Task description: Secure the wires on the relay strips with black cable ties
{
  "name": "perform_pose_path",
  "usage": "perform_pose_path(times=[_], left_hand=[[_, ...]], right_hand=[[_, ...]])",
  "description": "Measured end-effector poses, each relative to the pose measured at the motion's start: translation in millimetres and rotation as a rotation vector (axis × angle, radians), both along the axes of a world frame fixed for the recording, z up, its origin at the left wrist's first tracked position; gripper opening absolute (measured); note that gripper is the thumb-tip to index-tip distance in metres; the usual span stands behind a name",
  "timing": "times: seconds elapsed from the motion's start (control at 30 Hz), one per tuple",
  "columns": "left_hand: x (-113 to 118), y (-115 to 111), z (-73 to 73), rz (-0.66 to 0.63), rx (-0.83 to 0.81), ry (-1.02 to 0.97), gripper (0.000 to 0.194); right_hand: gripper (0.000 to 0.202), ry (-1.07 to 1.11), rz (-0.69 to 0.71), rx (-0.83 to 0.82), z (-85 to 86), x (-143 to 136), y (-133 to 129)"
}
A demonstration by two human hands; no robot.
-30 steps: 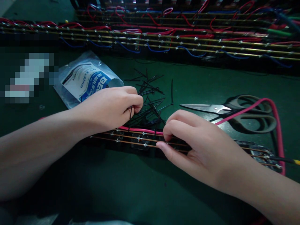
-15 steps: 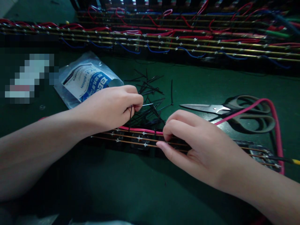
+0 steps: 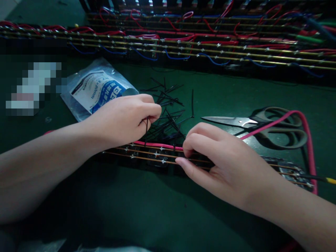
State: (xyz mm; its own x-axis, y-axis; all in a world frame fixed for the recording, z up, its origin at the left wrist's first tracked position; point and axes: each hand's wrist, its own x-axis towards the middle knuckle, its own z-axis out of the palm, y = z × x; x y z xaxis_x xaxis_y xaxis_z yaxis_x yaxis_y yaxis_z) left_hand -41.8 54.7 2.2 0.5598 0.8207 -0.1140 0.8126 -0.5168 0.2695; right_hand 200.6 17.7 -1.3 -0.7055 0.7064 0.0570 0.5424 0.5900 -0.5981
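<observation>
Far left, pixelated patch, contents unreadable. Right of it, clear plastic bag [image 3: 86,101] with white-and-blue label, lying aslant on green table [image 3: 157,210]; lower part hidden by left hand [image 3: 126,120] and forearm. Cannot tell what is inside the bag.

Left hand: fingers curled shut on 1 black tie [image 3: 147,127], which runs down to the pink cord [image 3: 160,144] along the strip's far side. Loose ties [image 3: 170,98] heaped on the table just beyond and right of this hand, outside the bag.

Strip [image 3: 141,158] with metal rods lies left to right under both hands, cord along its far edge, 1 more tie around the cord nearer the right hand [image 3: 220,157]. Right hand: fingers bent over strip, thumb at its near side, touching; cannot tell how firmly it grips.

Scissors [image 3: 241,121] beyond right hand, points left, blades parted, cord looping over the handles. Far right, black lead [image 3: 315,178] with yellow section at strip's end.

Edges: wired rack [image 3: 210,49] spans the back. Green surface shows between rack and ties, between ties and scissors, and widely on the strip's near side.
</observation>
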Motion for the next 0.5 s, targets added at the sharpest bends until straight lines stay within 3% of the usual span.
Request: perform_pose_path(times=[0.33, 0.5], left_hand=[[1, -1, 2.3, 0.004, 0.043, 0.016, 0.025], [-3, -14, 16.9, -0.012, 0.172, 0.087, 0.027]], right_hand=[[0.014, 0.006, 0.006, 0.0, 0.1, -2, 0], [0.013, -0.003, 0.0, -0.001, 0.3, -2, 1]])
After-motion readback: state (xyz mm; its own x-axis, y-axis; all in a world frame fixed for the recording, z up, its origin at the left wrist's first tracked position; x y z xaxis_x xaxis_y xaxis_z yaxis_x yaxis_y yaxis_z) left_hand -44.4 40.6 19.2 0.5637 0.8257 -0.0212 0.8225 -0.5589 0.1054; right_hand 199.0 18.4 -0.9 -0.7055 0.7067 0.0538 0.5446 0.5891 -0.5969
